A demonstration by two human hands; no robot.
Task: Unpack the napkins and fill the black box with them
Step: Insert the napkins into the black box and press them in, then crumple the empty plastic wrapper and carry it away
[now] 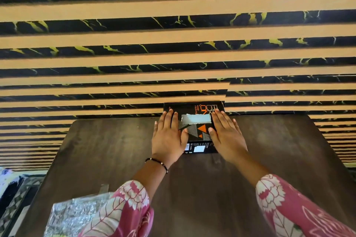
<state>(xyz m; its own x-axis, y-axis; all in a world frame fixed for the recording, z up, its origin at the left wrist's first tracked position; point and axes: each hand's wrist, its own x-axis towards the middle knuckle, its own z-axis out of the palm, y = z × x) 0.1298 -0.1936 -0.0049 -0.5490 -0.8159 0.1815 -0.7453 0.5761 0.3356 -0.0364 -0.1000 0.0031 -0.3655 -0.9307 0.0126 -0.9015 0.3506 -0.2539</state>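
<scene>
The black box (pixel 194 132), printed with orange triangles and lettering, lies at the far middle of the dark wooden table (pixel 107 152). A white napkin (pixel 196 119) shows through the slot in its top. My left hand (pixel 168 134) rests flat on the box's left side and my right hand (pixel 225 132) flat on its right side, fingers stretched out and slightly apart. A crinkled clear plastic wrapper (pixel 77 215) lies at the table's near left corner, partly behind my left sleeve.
Behind the table rises a wall of tan and black marbled stripes (pixel 173 48), close to the box's far edge. Patterned fabric and a dark frame (pixel 11 194) sit off the table's left side.
</scene>
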